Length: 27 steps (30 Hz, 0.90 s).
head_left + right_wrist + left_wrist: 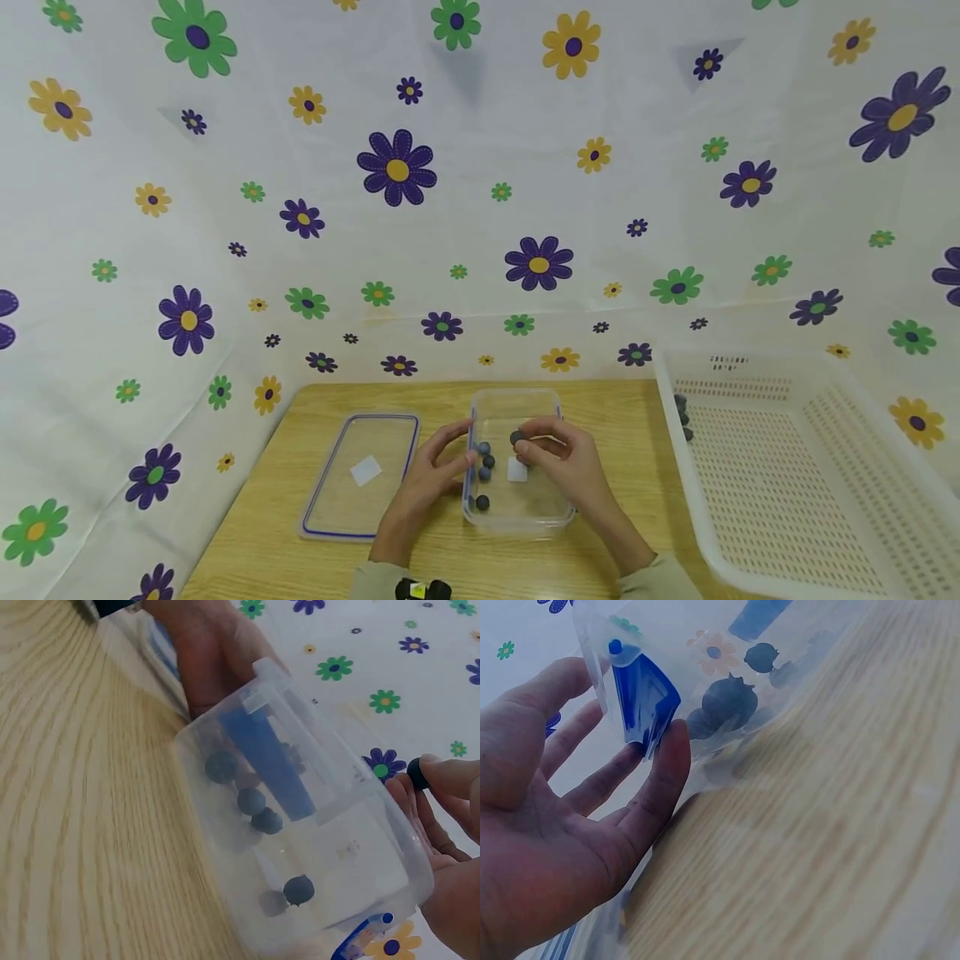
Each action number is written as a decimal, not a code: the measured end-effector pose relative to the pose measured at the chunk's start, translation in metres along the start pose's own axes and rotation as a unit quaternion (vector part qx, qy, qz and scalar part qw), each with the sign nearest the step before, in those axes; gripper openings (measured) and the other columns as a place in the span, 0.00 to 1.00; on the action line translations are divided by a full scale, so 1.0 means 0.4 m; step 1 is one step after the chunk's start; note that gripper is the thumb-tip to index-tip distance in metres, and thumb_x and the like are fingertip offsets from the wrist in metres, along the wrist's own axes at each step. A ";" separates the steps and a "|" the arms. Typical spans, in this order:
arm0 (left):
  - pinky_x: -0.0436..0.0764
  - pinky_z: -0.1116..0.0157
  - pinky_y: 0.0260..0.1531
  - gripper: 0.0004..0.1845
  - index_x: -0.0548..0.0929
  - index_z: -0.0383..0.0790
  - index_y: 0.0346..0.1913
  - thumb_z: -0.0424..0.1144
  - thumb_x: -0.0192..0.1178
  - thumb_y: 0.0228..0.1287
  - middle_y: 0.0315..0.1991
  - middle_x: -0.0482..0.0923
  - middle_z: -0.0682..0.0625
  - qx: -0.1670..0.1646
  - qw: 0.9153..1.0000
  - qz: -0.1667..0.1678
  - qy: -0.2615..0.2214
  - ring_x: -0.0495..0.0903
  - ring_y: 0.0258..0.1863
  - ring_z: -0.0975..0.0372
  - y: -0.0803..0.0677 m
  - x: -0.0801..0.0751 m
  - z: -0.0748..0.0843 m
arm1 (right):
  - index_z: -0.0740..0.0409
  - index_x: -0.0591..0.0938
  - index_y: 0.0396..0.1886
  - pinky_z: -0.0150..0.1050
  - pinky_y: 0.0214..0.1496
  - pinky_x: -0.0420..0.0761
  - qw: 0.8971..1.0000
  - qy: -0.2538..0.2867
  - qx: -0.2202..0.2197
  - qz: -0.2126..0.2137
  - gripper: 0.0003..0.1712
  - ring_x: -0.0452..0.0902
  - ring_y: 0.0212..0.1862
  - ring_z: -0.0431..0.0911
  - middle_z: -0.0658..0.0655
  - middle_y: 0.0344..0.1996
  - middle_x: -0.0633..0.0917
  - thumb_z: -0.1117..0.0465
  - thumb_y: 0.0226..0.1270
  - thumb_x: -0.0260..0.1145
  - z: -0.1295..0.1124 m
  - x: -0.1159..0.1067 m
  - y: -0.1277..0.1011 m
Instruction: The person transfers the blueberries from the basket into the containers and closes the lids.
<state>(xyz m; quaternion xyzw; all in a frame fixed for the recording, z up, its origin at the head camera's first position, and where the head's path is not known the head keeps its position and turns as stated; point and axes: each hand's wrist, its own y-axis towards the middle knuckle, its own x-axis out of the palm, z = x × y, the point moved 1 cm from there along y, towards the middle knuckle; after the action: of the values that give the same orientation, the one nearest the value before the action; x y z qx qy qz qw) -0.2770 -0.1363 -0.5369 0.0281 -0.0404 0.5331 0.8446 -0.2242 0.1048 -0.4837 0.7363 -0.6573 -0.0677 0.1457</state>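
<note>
Pinching a small dark blueberry (516,437) between thumb and fingertips, right hand (566,467) poised over the clear rectangular plastic container (517,518) on the light wooden table (247,542). Left hand (431,475) with fingers straight, pressed against the container's left wall, gripping nothing. Four more blueberries (484,471) lying inside along that wall. Flat clear lid with blue seal (360,475) resting just left of the container; white perforated plastic basket (787,483) standing at the right.
</note>
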 end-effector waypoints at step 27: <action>0.86 0.50 0.45 0.32 0.67 0.42 0.77 0.36 0.64 0.74 0.78 0.58 0.44 0.000 1.000 0.005 0.008 0.81 0.57 0.46 0.003 0.001 0.003 | 0.64 0.84 0.49 0.45 0.44 0.88 0.997 -0.064 -0.010 -0.029 0.09 0.87 0.42 0.51 0.67 0.46 0.84 0.67 0.71 0.69 0.003 0.012 -0.004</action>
<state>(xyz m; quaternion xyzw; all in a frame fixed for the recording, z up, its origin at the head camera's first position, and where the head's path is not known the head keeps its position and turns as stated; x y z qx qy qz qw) -0.2779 -0.1356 -0.5356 0.0234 -0.0339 0.5374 0.8423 -0.2223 0.0998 -0.4851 0.7480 -0.6427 -0.1255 0.1082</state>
